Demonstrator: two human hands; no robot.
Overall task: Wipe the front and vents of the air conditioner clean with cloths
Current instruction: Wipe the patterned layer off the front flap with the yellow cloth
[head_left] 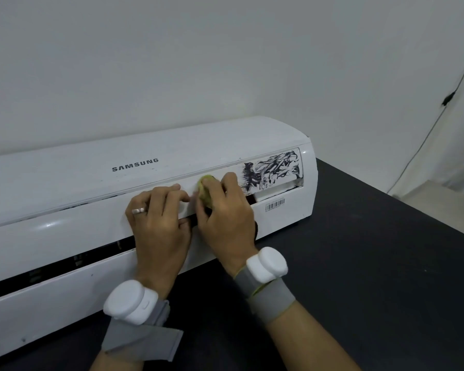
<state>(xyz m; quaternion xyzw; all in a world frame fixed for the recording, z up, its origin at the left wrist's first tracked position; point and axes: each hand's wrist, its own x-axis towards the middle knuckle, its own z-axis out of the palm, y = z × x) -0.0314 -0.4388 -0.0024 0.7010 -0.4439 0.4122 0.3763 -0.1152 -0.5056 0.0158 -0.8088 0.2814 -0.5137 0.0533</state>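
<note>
air conditioner [172, 145]: your unit has a white plastic shell, smooth and glossy, with glints on the curved flap.
smear [272, 167]: matt black streaks on that plastic.
cloth [206, 190]: soft yellow-green fabric, bunched.
table [373, 250]: dark, matt, even.
ring [139, 210]: shiny metal on your finger.
wrist bands [142, 341]: grey woven fabric.
pods [267, 266]: smooth white plastic, satin sheen.
barcode label [274, 204]: flat sticker, looks like paper.
wall [198, 62]: matt white.

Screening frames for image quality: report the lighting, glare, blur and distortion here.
Head view: the light is soft and even, with faint shadows. Head view: there is one small glare spot on the rounded lower-left front of the air conditioner. Head view: the cloth in the right hand looks blurred, while the brand lettering reads sharp. Head view: the wide-angle lens bows the unit's long edges and the table edge.
</note>
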